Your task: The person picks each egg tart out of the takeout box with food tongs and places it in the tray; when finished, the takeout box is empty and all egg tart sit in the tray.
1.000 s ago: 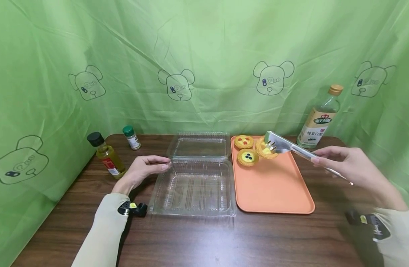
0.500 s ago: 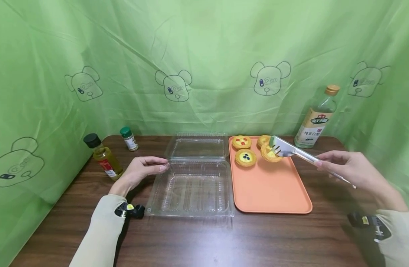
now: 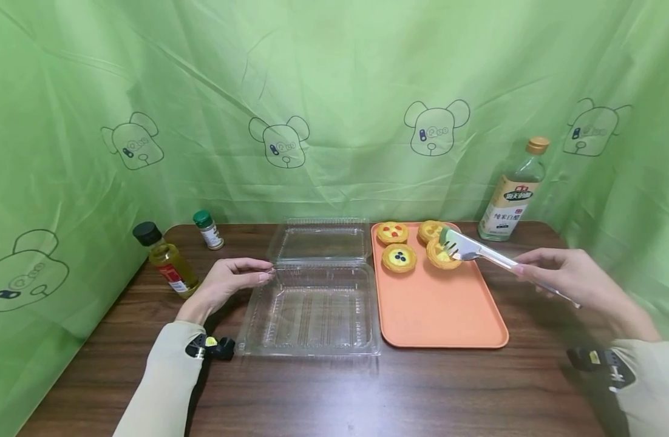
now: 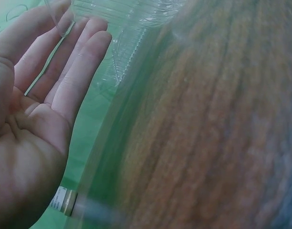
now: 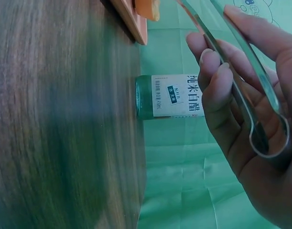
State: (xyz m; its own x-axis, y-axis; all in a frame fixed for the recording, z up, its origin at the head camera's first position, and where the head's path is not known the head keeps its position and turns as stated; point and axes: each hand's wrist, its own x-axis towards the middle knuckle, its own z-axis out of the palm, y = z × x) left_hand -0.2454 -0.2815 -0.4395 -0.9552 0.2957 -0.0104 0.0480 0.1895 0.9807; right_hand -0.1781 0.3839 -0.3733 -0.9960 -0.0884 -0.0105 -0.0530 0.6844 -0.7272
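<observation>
My left hand [image 3: 225, 284] pinches the left rim of an open clear plastic clamshell container [image 3: 312, 318] near its hinge. In the left wrist view, its other fingers [image 4: 84, 71] are extended below the rim. My right hand [image 3: 572, 276] grips metal food tongs [image 3: 495, 256] by the arms. Their slotted end is at an egg tart [image 3: 439, 255] at the tray's right; whether it is raised off the tray cannot be told. Behind it is another tart [image 3: 430, 230]. A red-topped tart [image 3: 392, 233] and a blueberry-topped tart [image 3: 399, 258] lie to the left on the orange tray [image 3: 444, 315].
A tall vinegar bottle [image 3: 509, 206] stands behind the tray's right side. To the left are an oil bottle [image 3: 170, 267] and a green-capped shaker [image 3: 209, 230]. Everything stands on a wooden table [image 3: 323, 394] with a green curtain [image 3: 340, 60] around it.
The tongs have shifted slightly right and toward me with the egg tart, uncovering the tart behind it. My left hand keeps its hold on the container. The head view has turned slightly right.
</observation>
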